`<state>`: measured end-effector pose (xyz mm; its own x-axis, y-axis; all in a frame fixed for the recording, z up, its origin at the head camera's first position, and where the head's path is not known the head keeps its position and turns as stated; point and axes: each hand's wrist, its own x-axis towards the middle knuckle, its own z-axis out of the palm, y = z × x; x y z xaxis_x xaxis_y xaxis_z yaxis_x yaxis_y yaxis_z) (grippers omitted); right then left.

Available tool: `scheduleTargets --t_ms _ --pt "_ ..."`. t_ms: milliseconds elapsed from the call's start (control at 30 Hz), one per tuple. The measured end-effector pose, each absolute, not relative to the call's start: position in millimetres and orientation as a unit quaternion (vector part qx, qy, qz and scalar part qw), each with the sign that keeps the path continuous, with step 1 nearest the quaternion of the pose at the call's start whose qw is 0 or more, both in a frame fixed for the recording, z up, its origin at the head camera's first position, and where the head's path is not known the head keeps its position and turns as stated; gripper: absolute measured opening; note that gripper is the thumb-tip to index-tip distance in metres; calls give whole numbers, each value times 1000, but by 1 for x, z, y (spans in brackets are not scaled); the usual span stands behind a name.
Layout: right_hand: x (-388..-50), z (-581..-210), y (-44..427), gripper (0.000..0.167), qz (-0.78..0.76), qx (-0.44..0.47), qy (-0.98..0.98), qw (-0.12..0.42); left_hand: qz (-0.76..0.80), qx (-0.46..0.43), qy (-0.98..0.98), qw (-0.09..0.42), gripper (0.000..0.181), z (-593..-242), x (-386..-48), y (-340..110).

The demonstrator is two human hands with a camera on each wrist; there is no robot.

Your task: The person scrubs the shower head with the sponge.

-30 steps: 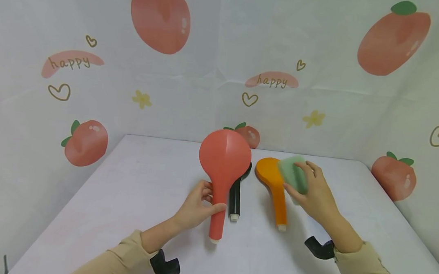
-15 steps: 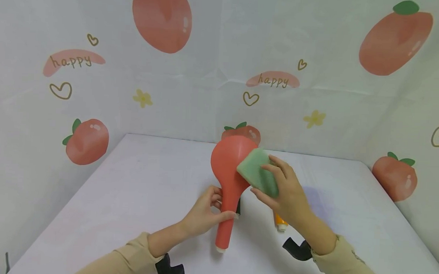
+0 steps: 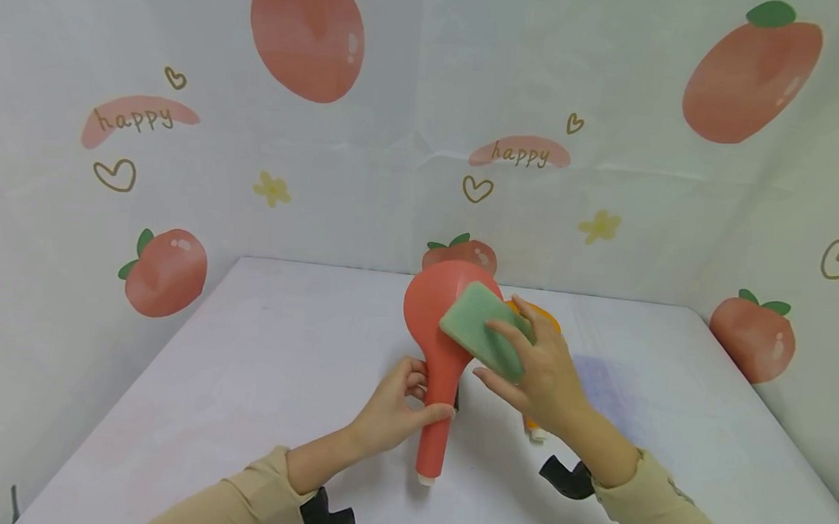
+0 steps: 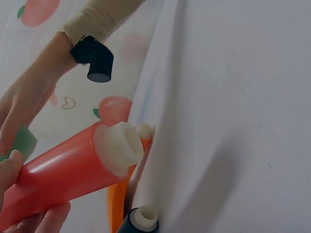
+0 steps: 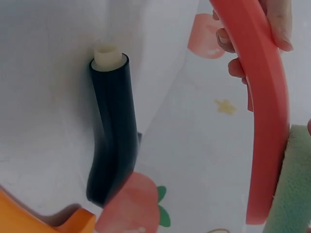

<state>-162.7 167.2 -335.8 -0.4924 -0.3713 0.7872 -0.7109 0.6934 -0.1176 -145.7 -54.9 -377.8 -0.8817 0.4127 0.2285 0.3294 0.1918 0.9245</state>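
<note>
My left hand (image 3: 392, 413) grips the handle of a red shower head (image 3: 428, 301), thumb in front and fingers behind. It is raised above the table, round head upward; the left wrist view shows its pale threaded handle end (image 4: 127, 143). In my right hand (image 3: 548, 373) a green sponge (image 3: 483, 327) is pinched between thumb and fingers. The sponge lies flat against the smooth face of the red head, as the right wrist view also shows (image 5: 291, 184). Behind them lie a black shower head (image 5: 114, 121) and an orange one (image 3: 547, 316), both partly hidden in the head view.
The white table (image 3: 282, 342) meets a printed cloth backdrop (image 3: 367, 181) at its far edge. A faint purple patch (image 3: 604, 387) marks the table right of the right hand. Black curved pieces (image 3: 568, 478) sit at both wrists.
The right hand has brought the sponge leftward from over the orange shower head onto the red one, then slid it slightly left. The red shower head has shifted a little right and down.
</note>
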Motion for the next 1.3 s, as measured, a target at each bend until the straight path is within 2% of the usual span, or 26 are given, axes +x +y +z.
scheduleTargets --t_ms 267,433,567,767,1100,1300 --pt "-160 -335 175 49 166 334 -868 329 592 224 773 39 45 -378 -148 -58" --pt "-158 -338 173 68 153 339 -873 315 592 232 771 31 45 -380 -149 -59" --pt "-157 -341 171 55 165 375 -860 304 595 250 764 20 48 -381 -150 -59" --pt "-161 -345 173 41 171 401 -834 338 594 254 763 20 50 -382 -150 -60" --pt "-172 -345 184 55 242 314 -834 383 591 212 777 41 45 -379 -149 -61" --pt "-170 -350 179 48 206 386 -817 377 592 226 773 30 46 -381 -149 -61"
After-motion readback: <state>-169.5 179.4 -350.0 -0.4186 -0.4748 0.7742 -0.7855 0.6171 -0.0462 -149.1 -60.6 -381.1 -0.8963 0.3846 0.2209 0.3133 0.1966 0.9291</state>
